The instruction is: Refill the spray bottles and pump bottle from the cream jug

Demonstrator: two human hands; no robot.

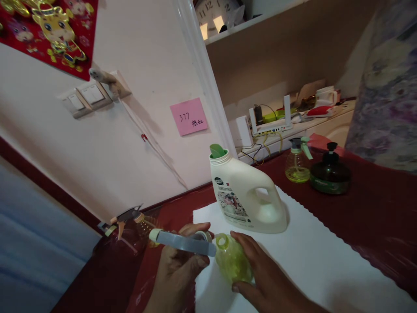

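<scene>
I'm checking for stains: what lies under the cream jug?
The cream jug stands on a white sheet laid over a dark red tabletop; the patch directly under its base is hidden.

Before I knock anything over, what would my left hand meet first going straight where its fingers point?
Your left hand would likely meet the yellow bottle in your right hand; depth is unclear.

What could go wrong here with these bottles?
The small yellow-green bottle has its mouth uncovered, so it might spill if the right hand lets it tip.
The white jug also stands uncapped just beyond the hands; a bump could topple it.
The spray head could slip from the left hand.
</scene>
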